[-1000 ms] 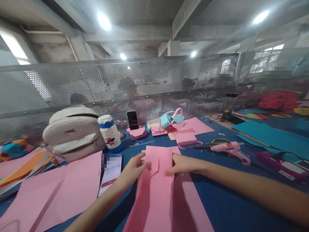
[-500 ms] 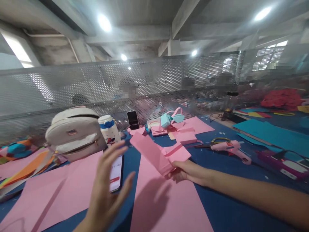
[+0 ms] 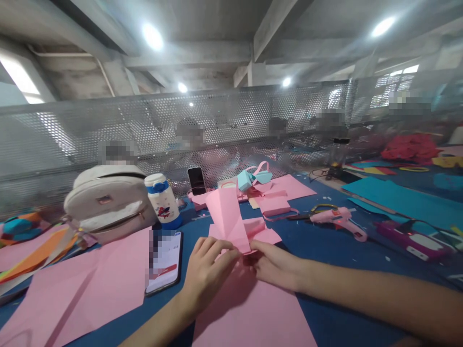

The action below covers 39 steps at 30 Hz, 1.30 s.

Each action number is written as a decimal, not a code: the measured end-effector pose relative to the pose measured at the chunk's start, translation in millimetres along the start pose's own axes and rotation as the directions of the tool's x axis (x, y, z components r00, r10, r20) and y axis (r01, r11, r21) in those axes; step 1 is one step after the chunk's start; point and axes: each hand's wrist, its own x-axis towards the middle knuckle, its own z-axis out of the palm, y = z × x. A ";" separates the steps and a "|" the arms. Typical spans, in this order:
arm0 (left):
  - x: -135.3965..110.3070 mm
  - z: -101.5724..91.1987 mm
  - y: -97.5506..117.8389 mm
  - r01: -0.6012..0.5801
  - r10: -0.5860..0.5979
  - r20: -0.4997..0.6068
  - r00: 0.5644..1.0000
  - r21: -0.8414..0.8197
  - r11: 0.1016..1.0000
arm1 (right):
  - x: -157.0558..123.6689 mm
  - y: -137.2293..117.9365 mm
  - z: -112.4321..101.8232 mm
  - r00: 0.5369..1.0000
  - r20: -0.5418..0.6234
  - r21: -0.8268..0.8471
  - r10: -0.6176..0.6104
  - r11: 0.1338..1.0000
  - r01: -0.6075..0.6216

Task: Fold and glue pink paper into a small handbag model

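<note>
Pink paper (folded) leans — base between hands.

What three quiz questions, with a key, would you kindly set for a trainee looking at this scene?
1. Multiple choice: the left hand and right hand meet at the near end of which item?
a) a blue sheet
b) a folded pink paper
c) a pair of scissors

2. True or false: as the camera sees it, the bottle stands between the backpack and the upright phone.

3. Fill in: just left of the purple device, as the camera sees it, lies a pink ____ ____.

Key: 1. b; 2. true; 3. glue gun.
</note>
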 end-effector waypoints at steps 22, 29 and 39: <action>-2.4 10.5 -10.1 0.022 -0.022 0.003 1.000 -0.033 0.999 | -6.5 0.5 2.2 0.990 -0.139 -0.198 -0.030 0.980 0.002; -5.1 18.4 -11.5 0.357 -0.370 -0.051 0.928 -0.164 0.919 | -8.7 2.7 -4.6 0.983 -0.126 -0.393 -0.131 0.917 0.072; -1.3 0.2 17.1 -0.246 0.221 0.125 0.967 0.246 0.938 | -5.3 5.2 1.4 0.972 -0.171 -0.256 -0.159 0.960 0.112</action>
